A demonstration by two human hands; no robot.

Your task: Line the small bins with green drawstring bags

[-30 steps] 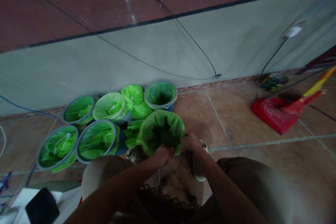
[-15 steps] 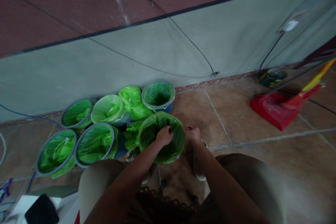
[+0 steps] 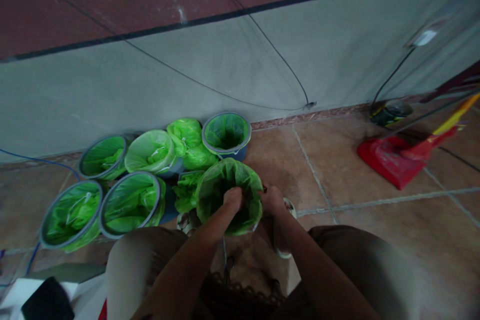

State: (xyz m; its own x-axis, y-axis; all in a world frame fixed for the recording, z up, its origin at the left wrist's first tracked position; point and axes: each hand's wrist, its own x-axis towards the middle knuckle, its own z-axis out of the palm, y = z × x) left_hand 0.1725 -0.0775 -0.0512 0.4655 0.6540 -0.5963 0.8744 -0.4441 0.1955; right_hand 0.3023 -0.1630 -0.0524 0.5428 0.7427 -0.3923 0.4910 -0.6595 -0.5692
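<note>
A small bin point(image 3: 219, 182) lined with a green plastic bag stands on the tiled floor right in front of my knees. My left hand point(image 3: 233, 198) reaches into its mouth, fingers curled down inside the liner. At the bin's right rim, my right hand point(image 3: 272, 198) is closed on the edge of the green bag. What the left fingers hold inside the bag is hidden.
Several more green-lined bins point(image 3: 129, 202) cluster at the left against the grey wall point(image 3: 225, 70), with a tied green bag point(image 3: 187, 140) among them. A red dustpan point(image 3: 392, 160) with a broom lies at the right. Cables hang on the wall. A white box point(image 3: 15, 300) sits bottom left.
My left hand went from the near rim into the bin's mouth. My right hand stayed at the right rim. The bag's edge now lies folded lower over the bin.
</note>
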